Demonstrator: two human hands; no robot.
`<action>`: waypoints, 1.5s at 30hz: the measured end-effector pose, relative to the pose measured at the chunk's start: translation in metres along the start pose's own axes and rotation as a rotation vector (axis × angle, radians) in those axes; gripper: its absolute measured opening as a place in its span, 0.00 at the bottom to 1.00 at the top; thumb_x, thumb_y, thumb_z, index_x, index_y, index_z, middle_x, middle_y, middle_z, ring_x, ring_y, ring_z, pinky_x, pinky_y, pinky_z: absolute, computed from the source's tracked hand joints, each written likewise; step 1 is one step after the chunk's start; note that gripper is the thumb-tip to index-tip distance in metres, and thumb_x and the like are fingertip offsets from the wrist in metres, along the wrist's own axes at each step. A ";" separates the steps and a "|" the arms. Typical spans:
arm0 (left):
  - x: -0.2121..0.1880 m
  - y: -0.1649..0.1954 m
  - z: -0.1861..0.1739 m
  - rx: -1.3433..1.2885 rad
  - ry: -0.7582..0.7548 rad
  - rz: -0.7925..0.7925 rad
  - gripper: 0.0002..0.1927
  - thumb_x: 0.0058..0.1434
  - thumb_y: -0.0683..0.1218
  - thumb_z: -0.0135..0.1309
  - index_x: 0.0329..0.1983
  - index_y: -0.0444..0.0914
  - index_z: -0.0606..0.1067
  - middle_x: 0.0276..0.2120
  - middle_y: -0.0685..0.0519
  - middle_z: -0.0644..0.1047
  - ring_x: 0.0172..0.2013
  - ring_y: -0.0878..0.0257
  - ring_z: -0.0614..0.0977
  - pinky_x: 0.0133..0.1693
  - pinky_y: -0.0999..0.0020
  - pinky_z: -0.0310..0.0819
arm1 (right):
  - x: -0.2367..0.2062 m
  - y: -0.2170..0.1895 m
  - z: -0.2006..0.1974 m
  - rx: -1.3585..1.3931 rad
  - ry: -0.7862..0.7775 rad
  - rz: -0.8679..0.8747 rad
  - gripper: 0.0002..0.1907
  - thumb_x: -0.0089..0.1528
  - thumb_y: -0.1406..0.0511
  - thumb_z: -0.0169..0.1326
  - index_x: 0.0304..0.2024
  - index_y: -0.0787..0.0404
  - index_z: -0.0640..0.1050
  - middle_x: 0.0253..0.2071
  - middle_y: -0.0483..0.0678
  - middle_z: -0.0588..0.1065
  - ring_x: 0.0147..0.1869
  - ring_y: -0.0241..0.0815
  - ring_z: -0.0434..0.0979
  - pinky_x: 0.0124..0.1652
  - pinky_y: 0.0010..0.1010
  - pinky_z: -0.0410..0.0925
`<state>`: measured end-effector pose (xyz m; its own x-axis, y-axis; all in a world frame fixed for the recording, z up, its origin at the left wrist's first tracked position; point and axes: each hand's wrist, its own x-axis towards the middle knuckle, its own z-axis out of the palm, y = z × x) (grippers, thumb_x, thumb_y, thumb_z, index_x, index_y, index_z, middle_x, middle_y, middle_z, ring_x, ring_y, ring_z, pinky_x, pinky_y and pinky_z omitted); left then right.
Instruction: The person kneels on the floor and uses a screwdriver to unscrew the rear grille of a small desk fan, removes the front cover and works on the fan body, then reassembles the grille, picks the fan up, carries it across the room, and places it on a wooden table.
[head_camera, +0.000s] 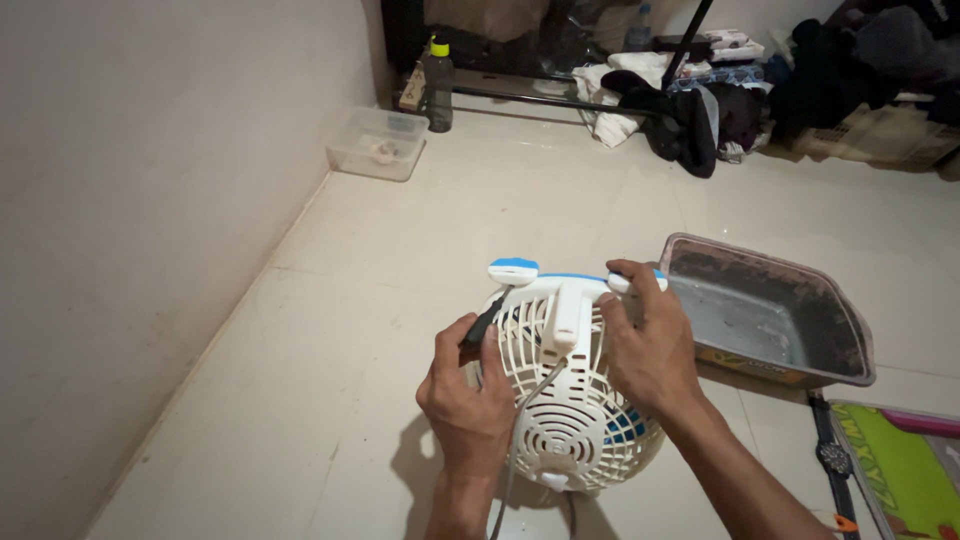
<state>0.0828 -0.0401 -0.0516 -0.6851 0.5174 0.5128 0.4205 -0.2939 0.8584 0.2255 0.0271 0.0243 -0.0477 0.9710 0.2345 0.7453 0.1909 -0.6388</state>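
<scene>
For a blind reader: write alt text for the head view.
Two hands grip a small white fan with blue trim, lying on a pale tiled floor; the left hand holds a dark-handled tool against its grille, and the right hand steadies its stand. A dirty plastic tub sits to the right, with clothes piled behind.

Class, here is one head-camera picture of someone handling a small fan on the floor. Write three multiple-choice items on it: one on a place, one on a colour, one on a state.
1. Where does the grey plastic tub sit relative to the fan?
A. right of it
B. left of it
C. on top of it

2. What colour are the accents on the white fan's stand?
A. red
B. blue
C. green

3. What does the left hand hold?
A. nothing
B. a bottle
C. a dark-handled tool

Answers: 1 A, the tub lies beside the right hand. 2 B, the stand's feet are blue. 3 C, its fingers wrap a dark handle against the grille.
</scene>
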 end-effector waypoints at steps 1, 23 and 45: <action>0.001 0.001 0.000 0.005 0.001 -0.003 0.11 0.63 0.40 0.59 0.47 0.33 0.76 0.33 0.46 0.84 0.33 0.55 0.88 0.36 0.64 0.82 | 0.000 0.000 0.000 -0.006 0.002 -0.009 0.21 0.64 0.62 0.50 0.60 0.57 0.73 0.50 0.62 0.74 0.53 0.59 0.76 0.53 0.47 0.67; 0.035 0.012 0.004 0.222 -0.246 0.261 0.17 0.65 0.40 0.48 0.57 0.32 0.70 0.40 0.39 0.80 0.38 0.41 0.83 0.39 0.50 0.76 | 0.001 0.002 0.004 0.001 -0.012 0.055 0.22 0.64 0.60 0.50 0.60 0.56 0.72 0.50 0.61 0.73 0.53 0.58 0.75 0.52 0.47 0.67; 0.044 0.012 -0.001 0.194 -0.325 0.150 0.14 0.67 0.43 0.47 0.53 0.33 0.67 0.37 0.34 0.79 0.37 0.38 0.81 0.38 0.45 0.74 | 0.001 0.007 0.007 -0.001 -0.004 0.076 0.21 0.64 0.60 0.49 0.60 0.56 0.73 0.52 0.61 0.74 0.54 0.59 0.76 0.53 0.49 0.67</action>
<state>0.0573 -0.0223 -0.0184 -0.3970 0.7161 0.5741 0.6273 -0.2448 0.7393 0.2259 0.0308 0.0145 0.0063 0.9831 0.1828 0.7474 0.1168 -0.6540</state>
